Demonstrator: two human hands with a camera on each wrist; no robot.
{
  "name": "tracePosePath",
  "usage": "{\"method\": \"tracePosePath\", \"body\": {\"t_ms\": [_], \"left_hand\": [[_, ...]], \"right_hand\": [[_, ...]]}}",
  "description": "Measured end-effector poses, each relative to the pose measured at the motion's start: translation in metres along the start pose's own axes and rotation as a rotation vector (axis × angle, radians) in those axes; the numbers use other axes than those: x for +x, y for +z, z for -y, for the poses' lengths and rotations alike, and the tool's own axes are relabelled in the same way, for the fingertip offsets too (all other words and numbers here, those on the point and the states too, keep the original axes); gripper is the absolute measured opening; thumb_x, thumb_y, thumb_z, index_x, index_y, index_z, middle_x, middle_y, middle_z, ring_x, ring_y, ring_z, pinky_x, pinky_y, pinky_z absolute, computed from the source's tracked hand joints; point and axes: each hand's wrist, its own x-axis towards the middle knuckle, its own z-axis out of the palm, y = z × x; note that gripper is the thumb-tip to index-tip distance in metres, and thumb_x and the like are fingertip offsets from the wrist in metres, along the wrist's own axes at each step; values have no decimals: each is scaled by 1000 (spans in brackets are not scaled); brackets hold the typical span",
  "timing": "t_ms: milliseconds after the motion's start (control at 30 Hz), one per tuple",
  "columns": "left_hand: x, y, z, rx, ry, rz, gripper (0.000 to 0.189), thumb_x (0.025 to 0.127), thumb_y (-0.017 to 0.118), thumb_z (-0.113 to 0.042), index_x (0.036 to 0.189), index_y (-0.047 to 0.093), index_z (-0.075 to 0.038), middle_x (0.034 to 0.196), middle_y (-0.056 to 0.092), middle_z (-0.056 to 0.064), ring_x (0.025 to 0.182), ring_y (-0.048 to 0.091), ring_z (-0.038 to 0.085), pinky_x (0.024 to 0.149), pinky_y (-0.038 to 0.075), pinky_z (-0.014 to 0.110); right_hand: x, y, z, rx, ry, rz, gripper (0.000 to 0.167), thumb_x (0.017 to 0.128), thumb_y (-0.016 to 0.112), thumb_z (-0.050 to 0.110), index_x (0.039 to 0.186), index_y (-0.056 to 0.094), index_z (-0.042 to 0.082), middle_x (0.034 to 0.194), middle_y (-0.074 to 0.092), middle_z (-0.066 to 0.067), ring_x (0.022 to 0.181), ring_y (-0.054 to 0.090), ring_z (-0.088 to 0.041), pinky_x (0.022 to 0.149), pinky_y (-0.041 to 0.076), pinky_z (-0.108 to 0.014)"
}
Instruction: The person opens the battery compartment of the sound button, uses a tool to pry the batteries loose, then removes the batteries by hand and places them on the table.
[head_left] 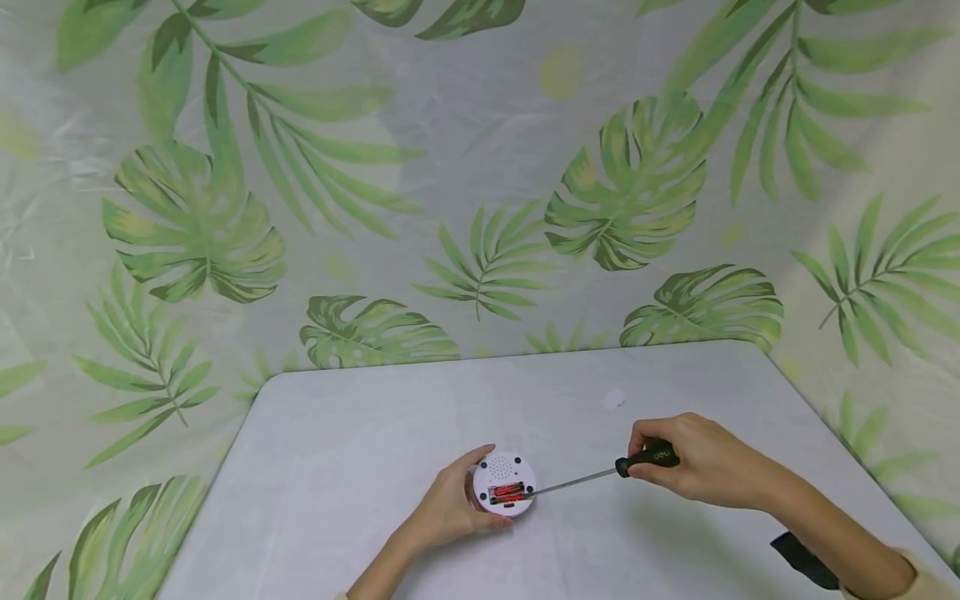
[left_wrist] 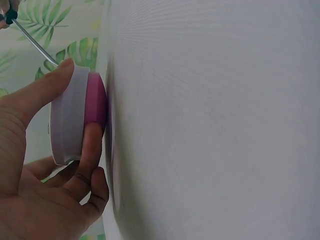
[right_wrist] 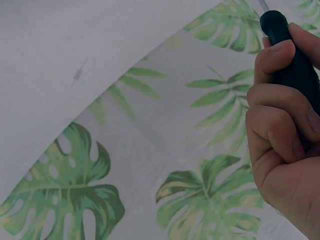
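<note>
A round white device [head_left: 498, 468] shows its underside, with a speaker grille, dark feet and an uncovered compartment of red batteries [head_left: 507, 492]. My left hand [head_left: 454, 502] grips it by the rim, thumb and fingers on opposite sides. From the left wrist, the white casing [left_wrist: 70, 117] has a pink part [left_wrist: 95, 99] on the side facing the table. In my right hand [head_left: 701, 462] is a screwdriver [head_left: 651, 457] with a dark handle, the fingers curled round it. Its long metal shaft slants down to the right end of the batteries; whether the tip touches them I cannot tell.
A small white piece [head_left: 613, 398] lies on the white table [head_left: 360, 433] beyond the screwdriver. Beside my right forearm is a black object [head_left: 804, 560], partly hidden. A leaf-patterned sheet [head_left: 480, 167] hangs behind the table.
</note>
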Motion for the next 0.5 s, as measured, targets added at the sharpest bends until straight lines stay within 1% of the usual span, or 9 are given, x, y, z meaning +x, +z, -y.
{"method": "tracePosePath", "body": {"t_ms": [33, 100, 133, 200, 267, 333, 467, 500], "left_hand": [[0, 0, 0, 11, 4, -3, 103, 65, 100, -33, 151, 49, -7, 129, 66, 6, 95, 61, 6, 85, 52, 23], [0, 0, 1, 27, 11, -7, 102, 64, 100, -34, 150, 51, -8, 131, 68, 3, 107, 60, 10, 95, 50, 27], [1, 0, 1, 33, 12, -9, 101, 64, 100, -35, 149, 53, -9, 136, 66, 1, 113, 58, 11, 100, 49, 28], [1, 0, 1, 28, 13, -11, 99, 64, 100, -35, 148, 54, -9, 136, 66, 1, 113, 59, 12, 100, 49, 29], [1, 0, 2, 26, 18, -16, 99, 63, 100, -34, 147, 54, -9, 136, 66, 1, 110, 59, 10, 99, 49, 28], [1, 0, 2, 21, 27, -20, 98, 63, 100, -34, 146, 55, -8, 133, 67, 3, 102, 59, 8, 92, 50, 25], [2, 1, 4, 1, 36, -15, 99, 63, 101, -32, 146, 55, -6, 122, 70, 3, 87, 55, 5, 78, 47, 20], [2, 0, 4, -6, 37, -13, 99, 62, 101, -32, 146, 55, -6, 120, 71, 3, 84, 55, 4, 76, 46, 19]], "right_hand": [[0, 0, 0, -4, 0, -1, 11, 95, 76, 30, 92, 66, 27, 78, 62, 22, 66, 49, 6, 59, 43, -20], [1, 0, 1, -8, -3, -4, 11, 95, 76, 30, 92, 66, 28, 78, 62, 22, 66, 49, 6, 59, 43, -20], [1, 0, 1, -12, -5, -8, 11, 95, 76, 30, 92, 66, 28, 78, 62, 22, 66, 49, 6, 59, 42, -20], [1, 0, 1, -17, -10, -12, 11, 95, 76, 30, 91, 65, 29, 78, 62, 22, 66, 48, 6, 59, 42, -20], [1, 0, 2, -19, -13, -15, 12, 94, 76, 30, 91, 65, 29, 77, 62, 22, 65, 48, 6, 59, 42, -20], [2, 0, 2, -24, -13, -16, 12, 94, 76, 30, 90, 65, 29, 77, 62, 23, 65, 48, 6, 59, 41, -20], [2, -1, 3, -39, -6, -15, 12, 94, 77, 30, 90, 65, 30, 77, 62, 23, 65, 48, 7, 59, 41, -20], [2, -1, 3, -43, -2, -14, 12, 94, 77, 30, 90, 65, 30, 77, 62, 23, 65, 48, 6, 59, 41, -20]]}}
